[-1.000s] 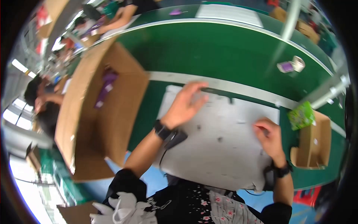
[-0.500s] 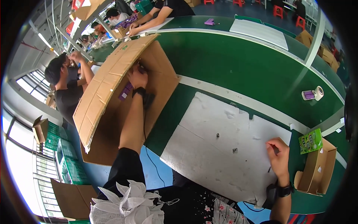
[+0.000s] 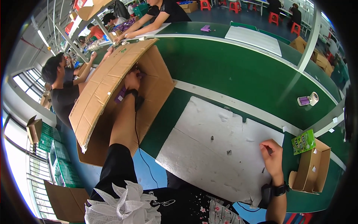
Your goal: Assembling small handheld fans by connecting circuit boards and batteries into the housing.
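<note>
My left hand reaches deep into a big cardboard box lying with its opening toward me. Its fingers are closed, and a bit of a purple block shows at their tips; the rest is hidden. Beside the wrist, inside the box, lie more purple blocks with a white label. My right hand rests at the right edge of a worn white foam sheet, fingers curled and thumb meeting the index finger, with nothing visible in them.
A small open carton and a green printed packet stand right of the sheet. On the green bench lies a white roll with a purple block. A black cable hangs below the box. Co-workers sit to the left and beyond.
The view has shifted slightly. My left hand stays in the box, its fingers turned a little, with purple now showing at the tips. My right hand keeps its curled pose on the sheet.
</note>
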The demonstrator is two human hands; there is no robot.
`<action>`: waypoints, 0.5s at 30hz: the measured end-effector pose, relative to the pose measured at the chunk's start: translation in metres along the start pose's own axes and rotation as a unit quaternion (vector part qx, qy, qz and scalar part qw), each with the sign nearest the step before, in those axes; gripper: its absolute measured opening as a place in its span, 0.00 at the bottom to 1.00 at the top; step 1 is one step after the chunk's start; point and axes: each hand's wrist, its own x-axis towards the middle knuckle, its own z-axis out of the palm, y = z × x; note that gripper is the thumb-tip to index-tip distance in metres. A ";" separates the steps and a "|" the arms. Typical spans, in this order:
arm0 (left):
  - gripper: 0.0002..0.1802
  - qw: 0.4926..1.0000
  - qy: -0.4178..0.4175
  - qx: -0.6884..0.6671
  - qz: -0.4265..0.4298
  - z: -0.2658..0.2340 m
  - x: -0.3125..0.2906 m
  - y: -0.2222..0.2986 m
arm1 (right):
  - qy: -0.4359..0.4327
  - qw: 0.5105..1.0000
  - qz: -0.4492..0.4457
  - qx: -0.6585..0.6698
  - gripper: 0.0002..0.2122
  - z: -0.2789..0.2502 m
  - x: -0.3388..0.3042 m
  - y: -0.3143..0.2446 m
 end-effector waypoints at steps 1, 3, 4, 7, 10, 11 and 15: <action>0.13 1.000 0.010 -0.005 0.010 -0.002 -0.003 0.001 | 0.003 1.000 0.001 0.000 0.02 0.000 -0.001 0.000; 0.14 0.999 0.030 -0.014 0.029 -0.006 -0.009 0.000 | 0.000 1.000 0.011 0.006 0.02 0.000 -0.001 0.000; 0.14 0.999 0.029 -0.014 0.031 -0.009 -0.010 -0.002 | -0.003 1.000 0.015 0.009 0.02 -0.001 0.000 0.000; 0.15 0.976 0.160 -0.105 0.101 -0.026 -0.014 -0.014 | -0.010 1.000 0.007 0.014 0.02 0.001 0.002 -0.002; 0.14 0.913 0.118 -0.391 0.013 -0.048 -0.045 0.028 | -0.011 1.000 0.014 0.008 0.02 -0.001 0.002 -0.002; 0.14 0.848 0.095 -0.521 -0.035 -0.059 -0.060 0.047 | -0.010 1.000 0.019 0.006 0.02 0.000 0.002 -0.003; 0.11 0.733 -0.079 -0.675 -0.022 -0.101 -0.124 0.131 | -0.033 0.999 0.004 -0.011 0.04 -0.007 0.003 0.000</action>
